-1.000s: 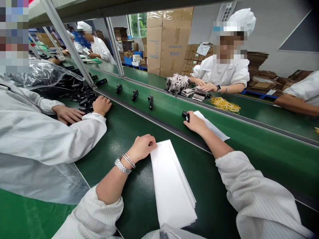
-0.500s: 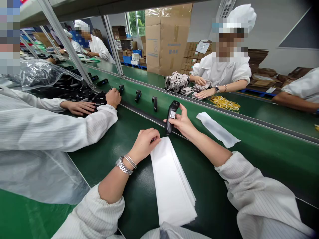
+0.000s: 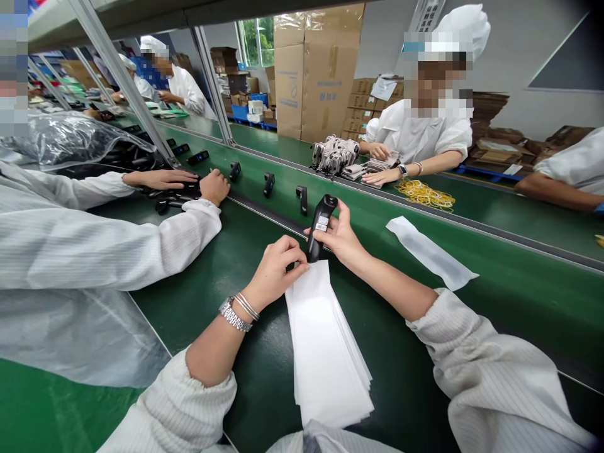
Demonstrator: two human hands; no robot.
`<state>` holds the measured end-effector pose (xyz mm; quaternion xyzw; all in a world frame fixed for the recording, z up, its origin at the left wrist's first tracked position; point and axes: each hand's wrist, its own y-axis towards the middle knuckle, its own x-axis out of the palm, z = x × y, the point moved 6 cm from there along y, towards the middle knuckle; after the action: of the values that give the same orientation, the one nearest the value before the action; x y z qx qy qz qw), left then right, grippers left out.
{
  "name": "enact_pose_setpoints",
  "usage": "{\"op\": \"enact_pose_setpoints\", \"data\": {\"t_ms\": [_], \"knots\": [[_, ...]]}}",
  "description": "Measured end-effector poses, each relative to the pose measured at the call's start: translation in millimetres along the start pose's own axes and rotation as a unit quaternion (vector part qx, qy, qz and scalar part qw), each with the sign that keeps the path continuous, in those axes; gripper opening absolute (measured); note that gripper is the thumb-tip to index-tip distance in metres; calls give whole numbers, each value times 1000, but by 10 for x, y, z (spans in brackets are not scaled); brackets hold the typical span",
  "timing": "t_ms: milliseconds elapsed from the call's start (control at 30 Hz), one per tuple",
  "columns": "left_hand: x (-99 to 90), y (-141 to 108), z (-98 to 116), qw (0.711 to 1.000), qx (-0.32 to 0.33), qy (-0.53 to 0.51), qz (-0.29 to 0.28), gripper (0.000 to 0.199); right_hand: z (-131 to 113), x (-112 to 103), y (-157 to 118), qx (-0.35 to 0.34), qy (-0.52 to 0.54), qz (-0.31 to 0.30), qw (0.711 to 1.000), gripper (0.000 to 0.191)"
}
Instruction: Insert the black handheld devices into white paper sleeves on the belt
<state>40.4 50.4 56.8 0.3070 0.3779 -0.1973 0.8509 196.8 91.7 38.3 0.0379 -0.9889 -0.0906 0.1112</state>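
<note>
Between the thumb and fingers of my right hand [image 3: 342,236] is a black handheld device [image 3: 321,228] with white labels, tilted with its lower end at the top of a stack of white sleeves [image 3: 330,352]. My left hand [image 3: 280,267] pinches the upper edge of the top sleeve, just left of the device's lower end. The stack lies fanned on the green work surface [image 3: 255,371]. Beyond my right hand, a filled white sleeve [image 3: 431,253] lies on the green belt [image 3: 509,277].
More black devices [image 3: 268,184] stand spaced along the belt. At the left, a co-worker's hands [image 3: 214,187] are over a pile of black devices. Across the line, a person handles bundled cables [image 3: 335,154] beside yellow rubber bands [image 3: 425,194]. Metal posts [image 3: 212,85] rise there.
My right hand has brought the device slightly left and down, to the sleeve's opening. The top sleeve's edge is lifted a little. The devices and filled sleeve on the belt have shifted right.
</note>
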Motion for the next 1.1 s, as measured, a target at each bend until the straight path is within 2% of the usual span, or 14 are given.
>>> {"op": "enact_pose_setpoints", "data": {"t_ms": [67, 167, 300, 367, 533, 600, 700, 767, 833, 867, 933, 1033, 1067, 1100], "knots": [[-3, 2, 0, 1000, 4, 1, 4, 14, -13, -5, 4, 2, -2, 2, 1000, 98], [-23, 2, 7, 1000, 3, -17, 18, 14, 63, 68, -34, 24, -12, -33, 999, 94], [-87, -12, 52, 997, 5, -44, 63, 10, 241, 245, -151, 77, -46, -120, 989, 46], [-119, -20, 55, 995, -10, -45, 90, 11, 293, 307, -209, 104, -39, -162, 981, 32], [-185, -46, -25, 982, -71, -55, 164, 13, 331, 415, -350, 180, -23, -281, 942, 32], [-198, -49, -54, 978, -76, -69, 182, 13, 322, 448, -377, 206, -4, -293, 934, 33], [-191, -38, -100, 977, -86, -79, 178, 14, 227, 394, -295, 195, 27, -216, 956, 40], [-165, -30, -148, 978, -111, -75, 160, 16, 76, 252, -181, 137, 8, -142, 980, 41], [-122, -26, -188, 980, -133, -65, 131, 16, -133, 37, -63, 49, -81, -80, 992, 37], [-94, -26, -200, 982, -139, -57, 113, 16, -243, -82, -12, 3, -156, -53, 986, 35], [-29, -33, -213, 986, -146, -41, 68, 16, -434, -306, 60, -70, -341, 4, 938, 31], [65, -66, -223, 987, -160, -8, -4, 16, -578, -480, 89, -124, -553, 58, 822, 23], [91, -82, -227, 985, -167, 4, -28, 17, -582, -476, 82, -133, -579, 54, 803, 21], [114, -98, -231, 983, -175, 17, -51, 18, -570, -443, 68, -141, -585, 38, 797, 21]]}}
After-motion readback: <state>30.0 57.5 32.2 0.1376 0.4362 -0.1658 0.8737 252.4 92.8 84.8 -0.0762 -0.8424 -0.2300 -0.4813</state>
